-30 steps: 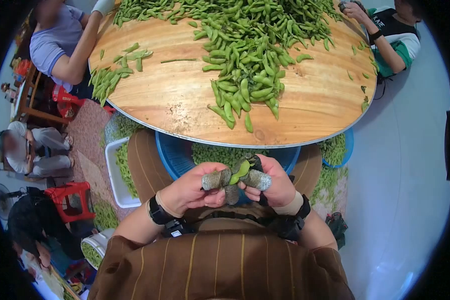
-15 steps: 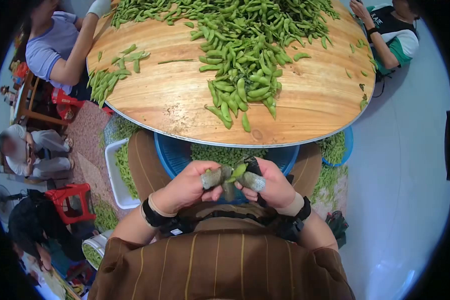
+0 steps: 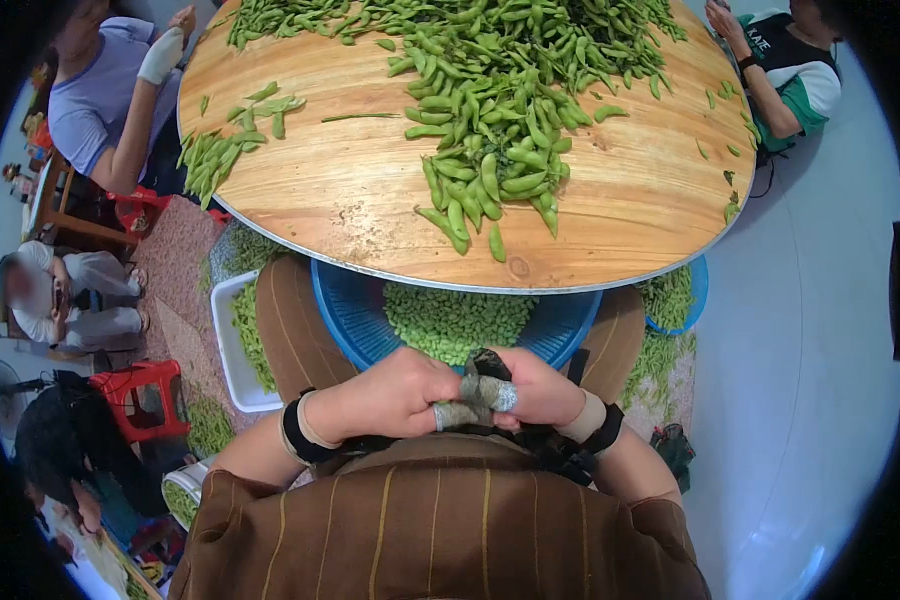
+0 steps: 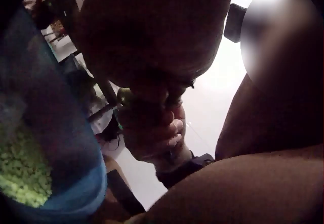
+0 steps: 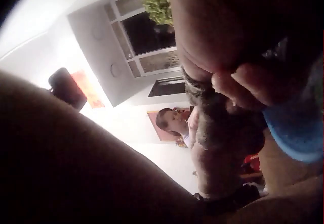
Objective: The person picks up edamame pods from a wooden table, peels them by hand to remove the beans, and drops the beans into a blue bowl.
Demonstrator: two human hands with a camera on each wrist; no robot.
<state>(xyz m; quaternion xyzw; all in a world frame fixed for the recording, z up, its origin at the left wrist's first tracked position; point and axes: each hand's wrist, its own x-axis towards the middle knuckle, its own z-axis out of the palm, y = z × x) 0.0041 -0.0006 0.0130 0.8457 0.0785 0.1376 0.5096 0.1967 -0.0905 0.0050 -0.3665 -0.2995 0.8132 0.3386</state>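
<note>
Was an informal, communal food-sorting workroom: big round wooden table (image 3: 610,215) heaped w/ green pods (image 3: 490,90), other ppl (image 3: 100,95) sat round it, blue basket (image 3: 342,305) of shelled beans (image 3: 455,320) & white tub (image 3: 224,345) stood below, red plastic stools (image 3: 145,390) nearby on floor.

A round wooden surface (image 3: 620,200) with a thin metal rim carries a large heap of green pods (image 3: 490,100), which spreads from the far side toward the near edge. A smaller cluster of pods (image 3: 210,155) lies by the left rim. A thin stem (image 3: 358,118) lies between them, and small green scraps (image 3: 730,180) dot the right side.
</note>
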